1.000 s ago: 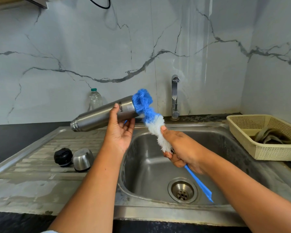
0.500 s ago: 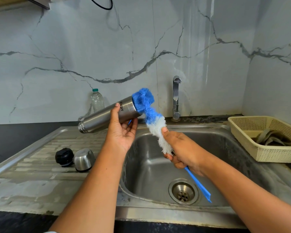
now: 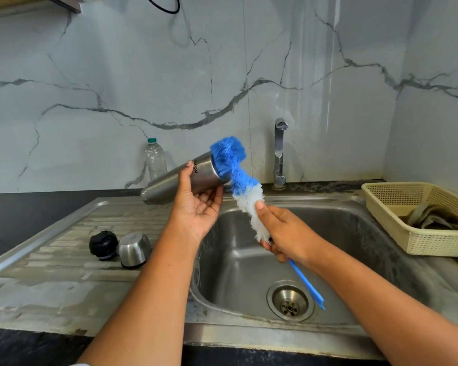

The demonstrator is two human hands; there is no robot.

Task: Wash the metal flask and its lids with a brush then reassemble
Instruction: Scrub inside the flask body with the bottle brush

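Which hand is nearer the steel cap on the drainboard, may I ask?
Left: the left hand holds the flask above-right of the steel cap; the right hand is farther right, over the sink.

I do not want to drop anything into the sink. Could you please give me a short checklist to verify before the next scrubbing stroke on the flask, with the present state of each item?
1. Left hand grips the metal flask: ok, thumb and fingers curl round it.
2. Right hand holds the brush: ok, gripping at the white bristles.
3. Blue bristles touch the flask: ok, at its right end.
4. Lids out of the way: ok, black lid and steel cap rest on the drainboard.
5. Water from the tap: not ok, no stream visible.
6. Soap on the bristles: cannot tell.
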